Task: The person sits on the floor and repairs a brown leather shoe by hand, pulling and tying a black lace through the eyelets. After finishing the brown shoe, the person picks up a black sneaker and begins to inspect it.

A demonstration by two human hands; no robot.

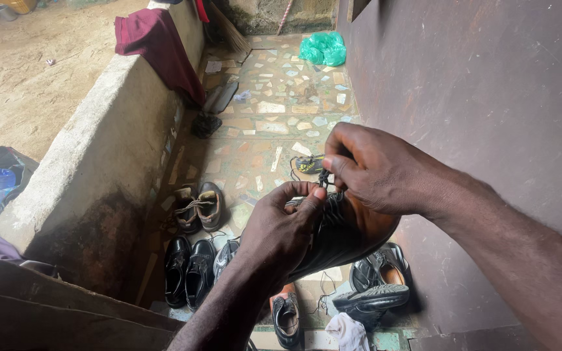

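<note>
Both hands, left and right, pinched the dark lace of a brown shoe; a slipped pinch could have loosened it

Crumpled green plastic bag on far tiled floor.

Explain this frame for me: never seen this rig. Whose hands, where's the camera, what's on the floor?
There is one picture, from a camera worn on a person's head, looking down. No machine here: both bare hands belong to the wearer. The left hand and right hand pinch a dark shoelace on a brown shoe held up between them. Below, on the tiled floor, lie black shoes, brown boots and more shoes. A red cloth hangs over the low wall; a green bag lies farther off.
</note>
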